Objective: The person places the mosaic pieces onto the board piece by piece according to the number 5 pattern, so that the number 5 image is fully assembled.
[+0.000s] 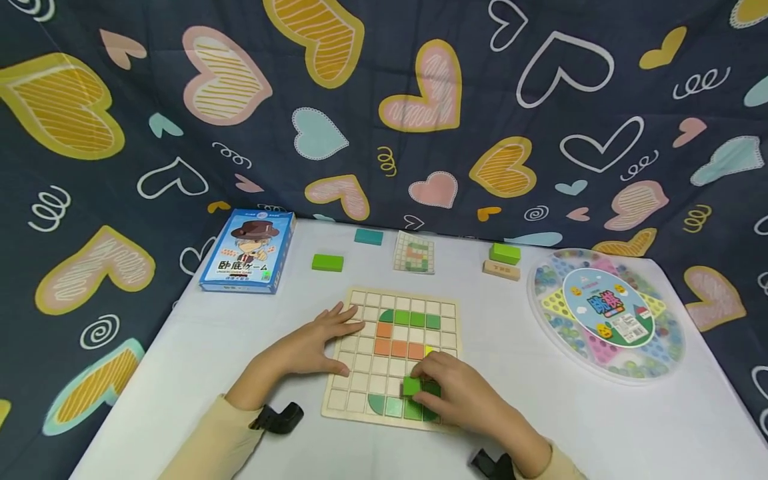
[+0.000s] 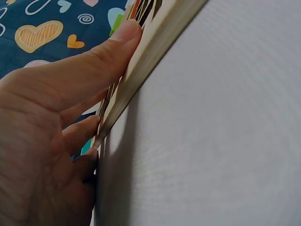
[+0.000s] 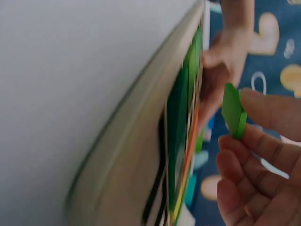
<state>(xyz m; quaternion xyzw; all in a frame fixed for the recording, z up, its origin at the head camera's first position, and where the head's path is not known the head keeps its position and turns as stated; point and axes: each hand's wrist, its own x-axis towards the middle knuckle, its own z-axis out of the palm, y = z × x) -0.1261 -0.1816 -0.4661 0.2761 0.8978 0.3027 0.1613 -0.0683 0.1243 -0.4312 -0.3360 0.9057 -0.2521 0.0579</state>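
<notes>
A square wooden grid board lies on the white table. My right hand pinches a small green square tile between thumb and fingertip over the board's lower right. In the right wrist view that tile is held up off the board. My left hand rests at the board's left side, fingers spread and thumb tip on its edge. Orange tiles fill some middle cells. Green tiles form an upper row, and more green tiles lie near the bottom. A yellow tile is partly hidden by my right hand.
Behind the board are a pattern card, a green stack and a teal piece. A blue game box lies back left. Farther right are a green block, a wooden block and a round clear case.
</notes>
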